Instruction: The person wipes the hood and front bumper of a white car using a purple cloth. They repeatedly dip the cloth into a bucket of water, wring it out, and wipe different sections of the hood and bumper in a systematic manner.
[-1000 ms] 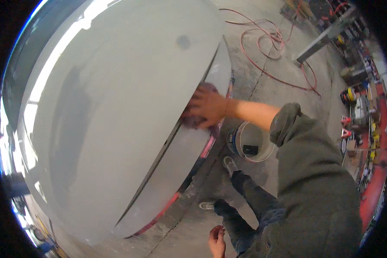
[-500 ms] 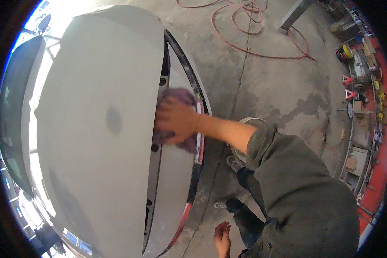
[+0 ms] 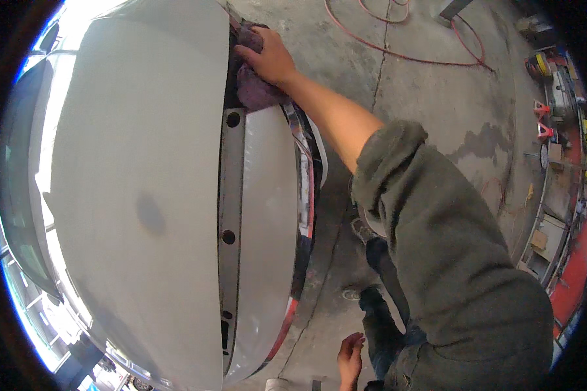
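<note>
My right hand is closed around a bunched purple cloth. It presses the cloth against a light grey car, at the upper end of the recessed strip with round holes. This strip runs between a broad smooth panel, which carries a dark smudge, and a curved lower panel. Red and black trim edges the lower panel. Low by my legs, my left hand hangs with loosely bent fingers and nothing visible in it, away from the car.
A red hose lies in loops on the concrete floor, by the foot of a grey post. Red jack stands and cluttered shelving line the right side. A pale round container, partly hidden, stands by my feet.
My right hand has slid the cloth along the recessed strip toward the top of the view, uncovering the holes it hid. The view has shifted slightly. My left hand still hangs low.
</note>
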`<state>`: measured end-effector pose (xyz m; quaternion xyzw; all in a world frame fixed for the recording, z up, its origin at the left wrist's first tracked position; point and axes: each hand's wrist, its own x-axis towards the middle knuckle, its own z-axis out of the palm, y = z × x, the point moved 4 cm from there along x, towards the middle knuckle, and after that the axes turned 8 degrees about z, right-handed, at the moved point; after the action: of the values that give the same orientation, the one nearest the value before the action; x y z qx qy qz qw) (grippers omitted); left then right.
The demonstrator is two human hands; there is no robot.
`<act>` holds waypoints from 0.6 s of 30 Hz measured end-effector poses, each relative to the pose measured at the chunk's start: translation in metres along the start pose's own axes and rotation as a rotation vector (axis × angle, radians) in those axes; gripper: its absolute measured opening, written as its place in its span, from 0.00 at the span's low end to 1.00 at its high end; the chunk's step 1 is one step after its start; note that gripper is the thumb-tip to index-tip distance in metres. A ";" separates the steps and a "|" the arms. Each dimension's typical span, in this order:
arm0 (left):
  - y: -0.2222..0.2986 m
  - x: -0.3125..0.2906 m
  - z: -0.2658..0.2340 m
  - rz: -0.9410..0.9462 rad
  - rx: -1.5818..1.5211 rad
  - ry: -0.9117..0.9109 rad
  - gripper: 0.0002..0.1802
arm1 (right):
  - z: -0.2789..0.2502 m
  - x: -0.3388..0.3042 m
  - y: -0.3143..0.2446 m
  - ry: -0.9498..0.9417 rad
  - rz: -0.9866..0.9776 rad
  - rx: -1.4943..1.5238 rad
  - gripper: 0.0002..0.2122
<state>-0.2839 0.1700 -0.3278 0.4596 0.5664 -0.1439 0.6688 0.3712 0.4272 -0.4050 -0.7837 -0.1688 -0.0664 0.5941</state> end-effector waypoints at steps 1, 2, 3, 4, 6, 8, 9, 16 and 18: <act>0.008 0.002 0.009 0.013 0.000 -0.025 0.16 | -0.008 -0.002 0.010 -0.008 0.109 -0.012 0.29; 0.008 0.003 0.008 0.017 0.004 -0.025 0.15 | -0.018 -0.015 0.012 -0.019 0.205 -0.010 0.29; 0.014 0.005 0.013 0.098 -0.020 -0.059 0.15 | -0.026 -0.030 0.020 -0.048 0.351 -0.024 0.29; 0.010 0.004 0.011 0.027 -0.019 -0.031 0.15 | -0.034 -0.050 0.011 -0.035 0.334 -0.005 0.30; 0.004 0.001 0.013 -0.035 -0.045 -0.022 0.15 | -0.051 -0.090 0.005 -0.042 0.393 -0.003 0.30; 0.001 -0.001 0.015 0.074 -0.041 -0.066 0.15 | -0.068 -0.125 -0.003 0.077 0.398 -0.002 0.26; -0.004 -0.004 0.015 0.085 -0.017 -0.072 0.14 | -0.076 -0.141 -0.009 0.136 0.400 -0.010 0.24; -0.031 -0.024 0.006 0.113 -0.100 -0.090 0.15 | -0.102 -0.212 -0.063 0.216 0.288 -0.200 0.26; -0.035 -0.034 -0.004 0.136 -0.125 -0.099 0.15 | -0.105 -0.233 -0.080 0.196 0.321 -0.258 0.27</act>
<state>-0.3224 0.1431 -0.3133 0.4469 0.5078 -0.0852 0.7316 0.1366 0.3025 -0.3731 -0.8599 0.0267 -0.0678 0.5053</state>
